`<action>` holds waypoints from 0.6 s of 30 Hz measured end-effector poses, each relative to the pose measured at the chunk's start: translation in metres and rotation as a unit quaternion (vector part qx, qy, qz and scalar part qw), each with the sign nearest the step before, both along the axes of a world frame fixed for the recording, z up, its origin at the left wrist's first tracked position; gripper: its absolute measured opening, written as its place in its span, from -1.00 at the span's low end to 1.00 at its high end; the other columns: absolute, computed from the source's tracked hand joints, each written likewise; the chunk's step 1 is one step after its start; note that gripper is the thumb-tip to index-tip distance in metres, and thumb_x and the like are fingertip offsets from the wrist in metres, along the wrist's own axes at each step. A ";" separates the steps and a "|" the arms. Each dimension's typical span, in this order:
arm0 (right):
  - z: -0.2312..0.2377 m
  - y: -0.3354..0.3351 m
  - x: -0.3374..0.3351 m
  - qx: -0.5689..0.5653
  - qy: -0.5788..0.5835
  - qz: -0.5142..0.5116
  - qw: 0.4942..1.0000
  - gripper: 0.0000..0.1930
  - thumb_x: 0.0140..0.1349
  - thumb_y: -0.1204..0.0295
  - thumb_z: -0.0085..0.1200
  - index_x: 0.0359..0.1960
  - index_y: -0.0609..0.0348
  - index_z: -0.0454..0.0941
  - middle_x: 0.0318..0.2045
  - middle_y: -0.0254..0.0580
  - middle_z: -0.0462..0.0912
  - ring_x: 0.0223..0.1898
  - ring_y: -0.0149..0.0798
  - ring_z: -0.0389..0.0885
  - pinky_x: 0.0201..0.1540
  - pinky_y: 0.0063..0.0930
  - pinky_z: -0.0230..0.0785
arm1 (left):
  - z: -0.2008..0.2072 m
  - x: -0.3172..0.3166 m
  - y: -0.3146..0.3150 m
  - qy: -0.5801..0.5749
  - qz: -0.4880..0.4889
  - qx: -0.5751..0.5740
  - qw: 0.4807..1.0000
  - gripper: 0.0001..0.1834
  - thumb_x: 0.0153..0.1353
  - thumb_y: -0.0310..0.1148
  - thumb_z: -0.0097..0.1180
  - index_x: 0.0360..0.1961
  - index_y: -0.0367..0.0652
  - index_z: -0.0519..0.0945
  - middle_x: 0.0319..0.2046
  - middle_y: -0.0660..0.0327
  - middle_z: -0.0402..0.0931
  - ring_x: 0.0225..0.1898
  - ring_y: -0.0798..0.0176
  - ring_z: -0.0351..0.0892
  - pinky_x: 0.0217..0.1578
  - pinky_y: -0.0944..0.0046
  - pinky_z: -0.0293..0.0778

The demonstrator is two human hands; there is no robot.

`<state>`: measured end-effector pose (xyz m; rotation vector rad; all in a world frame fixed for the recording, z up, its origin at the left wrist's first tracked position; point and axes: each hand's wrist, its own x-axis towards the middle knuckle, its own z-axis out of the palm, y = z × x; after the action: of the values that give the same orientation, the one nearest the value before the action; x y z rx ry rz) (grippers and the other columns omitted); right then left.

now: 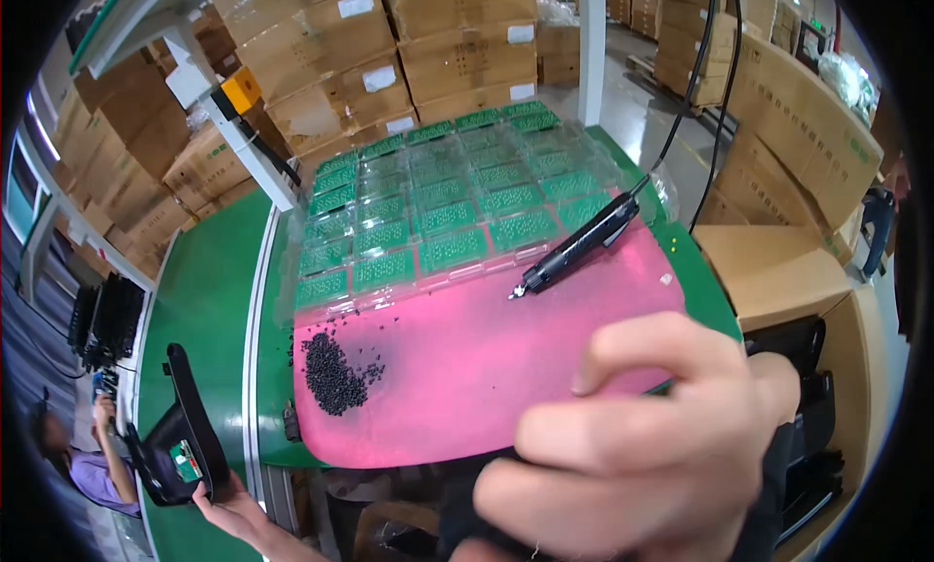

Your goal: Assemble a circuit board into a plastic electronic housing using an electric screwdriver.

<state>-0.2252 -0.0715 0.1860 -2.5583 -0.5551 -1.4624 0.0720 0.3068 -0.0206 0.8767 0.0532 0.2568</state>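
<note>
Black housing [202, 428] in left hand [233, 511]

The black plastic housing [201, 428] is in my left hand [233, 513], my fingers at its lower end. It is a curved, hollow shell with a long, tall side wall, held tilted over the green bench [209, 299], its open inside partly facing me. Low in the hollow sits a small green circuit board [185, 462] with pale parts and a touch of red.
</note>
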 end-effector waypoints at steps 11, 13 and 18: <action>0.014 0.013 -0.107 -0.090 0.034 -0.192 0.977 -0.85 -0.05 0.36 0.15 -0.45 0.11 0.55 -0.45 -0.30 0.56 -0.41 -0.22 0.51 -0.39 -0.35 0.32 | -0.046 0.066 -0.002 0.018 0.120 0.032 0.992 -0.60 0.36 -0.42 0.08 0.15 -0.41 0.41 0.28 -0.12 0.11 0.21 0.03 0.33 0.16 -0.01 0.51; -0.067 0.020 -0.109 0.052 -0.097 -0.431 0.896 -0.87 -0.08 0.47 0.20 -0.44 -0.06 0.60 -0.55 -0.37 0.47 -0.48 -0.35 0.49 -0.38 -0.45 0.37 | -0.096 0.094 0.053 -0.154 0.223 0.334 0.903 -0.59 0.38 -0.45 0.04 0.20 -0.36 0.36 0.18 0.04 0.34 0.20 0.13 0.38 0.15 0.02 0.41; -0.086 -0.132 -0.195 -0.068 0.001 -0.541 0.838 -0.74 -0.10 0.65 0.10 -0.29 0.24 0.48 -0.45 -0.07 0.47 -0.35 0.00 0.48 -0.24 -0.22 0.33 | -0.018 0.030 -0.070 -0.319 0.111 0.349 0.874 -0.60 0.49 -0.35 -0.14 0.28 -0.24 0.31 0.22 0.03 0.42 0.12 0.06 0.49 -0.05 0.04 0.55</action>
<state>-0.4198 -0.2031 0.1001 -3.1120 1.0350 -1.6455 0.1018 0.2366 -0.0391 1.4657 -0.5955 0.8048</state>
